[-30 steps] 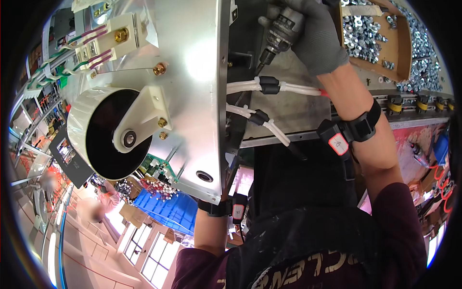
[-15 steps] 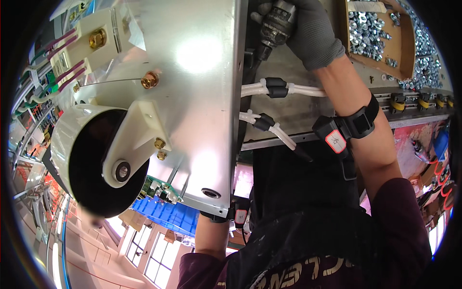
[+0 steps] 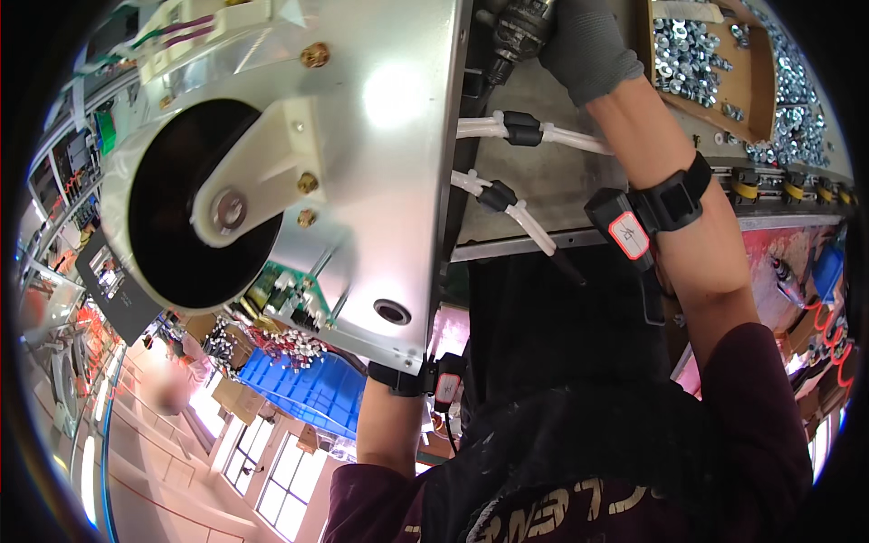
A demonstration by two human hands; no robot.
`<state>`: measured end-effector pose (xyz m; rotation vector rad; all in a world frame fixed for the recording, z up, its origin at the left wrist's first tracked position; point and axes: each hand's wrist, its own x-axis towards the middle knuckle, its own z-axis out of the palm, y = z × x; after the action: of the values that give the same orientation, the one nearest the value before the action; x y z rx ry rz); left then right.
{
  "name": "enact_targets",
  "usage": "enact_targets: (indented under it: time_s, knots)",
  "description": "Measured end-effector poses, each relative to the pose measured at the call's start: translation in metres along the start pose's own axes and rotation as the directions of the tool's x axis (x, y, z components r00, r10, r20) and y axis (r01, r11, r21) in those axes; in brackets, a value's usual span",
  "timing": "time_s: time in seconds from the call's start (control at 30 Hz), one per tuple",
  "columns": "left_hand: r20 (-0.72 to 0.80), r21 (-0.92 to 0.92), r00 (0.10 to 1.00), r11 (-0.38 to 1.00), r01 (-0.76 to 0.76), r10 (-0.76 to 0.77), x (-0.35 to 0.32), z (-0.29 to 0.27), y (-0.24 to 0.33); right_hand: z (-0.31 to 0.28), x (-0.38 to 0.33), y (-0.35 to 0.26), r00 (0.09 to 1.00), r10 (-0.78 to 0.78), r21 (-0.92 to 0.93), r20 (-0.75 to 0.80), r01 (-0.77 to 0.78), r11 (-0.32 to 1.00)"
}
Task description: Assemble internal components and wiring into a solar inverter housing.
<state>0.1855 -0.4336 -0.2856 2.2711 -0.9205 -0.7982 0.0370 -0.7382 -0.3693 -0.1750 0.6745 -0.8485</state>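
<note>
Metal panel [image 3: 380, 136], bright and shiny, fills the upper left, tilted up on edge above a grey worktop [image 3: 552, 181]. On its face sits a black disc [image 3: 186, 217] under a white bracket [image 3: 262, 167] with brass nuts, and a round hole near the lower corner. Two white hoses [image 3: 525, 131] with black fittings run off its edge. The gloved right hand [image 3: 584, 41] is wrapped tight round a dark power tool [image 3: 516, 32] at that edge. The left hand is hidden behind the panel, so I cannot tell its grip; only its banded wrist shows. Trays of silver nuts [image 3: 701, 54] lie beyond
</note>
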Motion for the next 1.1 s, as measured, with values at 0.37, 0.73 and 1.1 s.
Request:
enact_targets:
  time_s: [0.37, 0.73, 1.1]
  knots:
    - [0.095, 0.042, 0.99, 0.993, -0.11, 0.106, 0.003, 0.013, -0.059, 0.039, -0.065, -0.098, 0.939, -0.333, -0.042, -0.081, 0.331, 0.943]
    - [0.477, -0.265, 0.874, 0.933, 0.244, -0.093, -0.046, -0.191, 0.034, 0.212, -0.134, -0.316, 0.598, -0.717, -0.599, 0.358, 0.736, 0.315]
    - [0.131, -0.726, 0.959, 0.635, 0.265, -0.251, -0.142, -0.244, 0.097, 0.405, 0.066, -0.379, 0.015, -0.675, -0.486, 0.738, 0.705, -0.516]
